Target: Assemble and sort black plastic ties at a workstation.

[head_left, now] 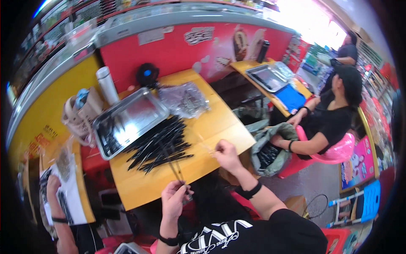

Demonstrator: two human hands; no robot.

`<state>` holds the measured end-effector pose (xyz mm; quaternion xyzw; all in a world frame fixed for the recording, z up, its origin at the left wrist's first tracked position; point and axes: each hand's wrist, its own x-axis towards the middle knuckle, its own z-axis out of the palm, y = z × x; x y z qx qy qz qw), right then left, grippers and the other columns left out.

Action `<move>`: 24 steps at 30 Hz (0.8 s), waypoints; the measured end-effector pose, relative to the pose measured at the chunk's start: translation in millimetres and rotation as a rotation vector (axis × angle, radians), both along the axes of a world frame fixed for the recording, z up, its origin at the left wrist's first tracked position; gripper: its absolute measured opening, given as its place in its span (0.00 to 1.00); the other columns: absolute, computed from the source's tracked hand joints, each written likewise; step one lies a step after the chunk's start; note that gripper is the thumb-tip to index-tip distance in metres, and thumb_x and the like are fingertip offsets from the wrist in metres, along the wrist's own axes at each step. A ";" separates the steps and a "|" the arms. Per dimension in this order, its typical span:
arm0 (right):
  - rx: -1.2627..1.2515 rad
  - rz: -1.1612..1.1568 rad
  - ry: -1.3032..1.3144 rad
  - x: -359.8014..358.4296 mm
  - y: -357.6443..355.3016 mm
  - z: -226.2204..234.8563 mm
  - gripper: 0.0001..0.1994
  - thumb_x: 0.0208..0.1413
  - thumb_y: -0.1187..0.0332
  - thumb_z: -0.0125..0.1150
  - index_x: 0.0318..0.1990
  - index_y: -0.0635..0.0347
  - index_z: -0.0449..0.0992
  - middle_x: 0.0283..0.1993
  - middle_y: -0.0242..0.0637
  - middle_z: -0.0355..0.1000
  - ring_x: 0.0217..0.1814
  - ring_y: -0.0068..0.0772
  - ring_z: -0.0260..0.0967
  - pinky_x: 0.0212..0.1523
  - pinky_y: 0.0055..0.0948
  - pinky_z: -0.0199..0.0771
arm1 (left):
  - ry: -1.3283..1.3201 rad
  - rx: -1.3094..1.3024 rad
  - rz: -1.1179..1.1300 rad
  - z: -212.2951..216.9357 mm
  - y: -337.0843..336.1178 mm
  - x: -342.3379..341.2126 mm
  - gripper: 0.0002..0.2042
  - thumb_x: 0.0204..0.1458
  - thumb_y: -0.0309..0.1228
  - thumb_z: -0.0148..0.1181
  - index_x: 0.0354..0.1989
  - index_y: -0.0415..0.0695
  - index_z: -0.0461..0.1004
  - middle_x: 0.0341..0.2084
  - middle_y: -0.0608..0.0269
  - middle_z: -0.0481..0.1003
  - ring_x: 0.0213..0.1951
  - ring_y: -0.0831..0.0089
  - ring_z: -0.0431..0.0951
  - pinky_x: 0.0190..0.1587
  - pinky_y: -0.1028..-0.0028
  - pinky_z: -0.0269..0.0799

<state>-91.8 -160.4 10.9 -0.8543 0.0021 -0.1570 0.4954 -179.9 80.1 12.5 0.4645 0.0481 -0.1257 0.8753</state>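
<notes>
Evidently, from the head view, the left hand [174, 198] is closed in a pinch on the near end of a few thin black strips [174, 166], whose far ends reach up over the table edge toward the loose pile of black strips [158, 144] on the wood. The right hand [226, 156] is bunched, thumb and fingers drawn close together; whether anything thin sits between them cannot be told, owing to blur.

Handling, as judged: each strip should be light, springy rather than rigid, and somewhat slick (the sheen suggests plastic, though this is unconfirmed). Breakage seems unlikely; tangling seems the likelier fault. Best hold is at one end, with a fingertip pinch.

Surface: a smooth yellow wooden table [231, 122], bearing the pile, a shallow metal tray [139, 118] just beside it, and a clear plastic bag [184, 99] of small pieces.

Room: a red panel [177, 48] stands behind; to the right, a seated co-worker [325, 122] reaches into a greenish sack [259, 157].
</notes>
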 end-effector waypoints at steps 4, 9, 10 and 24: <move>0.379 0.022 -0.037 -1.6 -5.8 -5.7 0.03 0.44 0.82 0.53 0.27 0.64 0.68 0.22 0.29 0.65 0.24 0.16 0.60 0.23 0.19 0.60 | 0.014 -0.020 0.009 -0.9 -3.5 2.8 0.06 0.55 0.20 0.52 0.41 0.35 0.70 0.31 0.55 0.75 0.29 0.68 0.78 0.27 0.80 0.71; 0.817 0.081 0.119 -25.3 11.2 6.9 0.07 0.45 0.84 0.52 0.28 0.62 0.66 0.22 0.29 0.63 0.18 0.17 0.58 0.19 0.16 0.56 | 0.010 -0.068 -0.034 -1.7 5.4 -0.3 0.06 0.56 0.20 0.50 0.41 0.35 0.71 0.34 0.54 0.76 0.30 0.69 0.78 0.28 0.81 0.71; 0.880 0.149 0.144 -36.6 15.6 13.2 0.07 0.46 0.84 0.52 0.30 0.62 0.66 0.22 0.30 0.64 0.19 0.17 0.58 0.19 0.16 0.57 | 0.005 -0.060 -0.042 -0.4 5.8 -0.3 0.06 0.56 0.20 0.50 0.41 0.35 0.71 0.37 0.54 0.76 0.31 0.69 0.79 0.28 0.80 0.71; 0.795 0.599 0.642 -55.3 64.2 20.3 0.09 0.58 0.72 0.54 0.45 0.64 0.73 0.30 0.29 0.71 0.22 0.15 0.64 0.26 0.15 0.65 | -0.065 -0.007 -0.345 21.0 17.0 0.9 0.05 0.55 0.22 0.54 0.37 0.35 0.73 0.32 0.59 0.75 0.29 0.76 0.77 0.26 0.84 0.68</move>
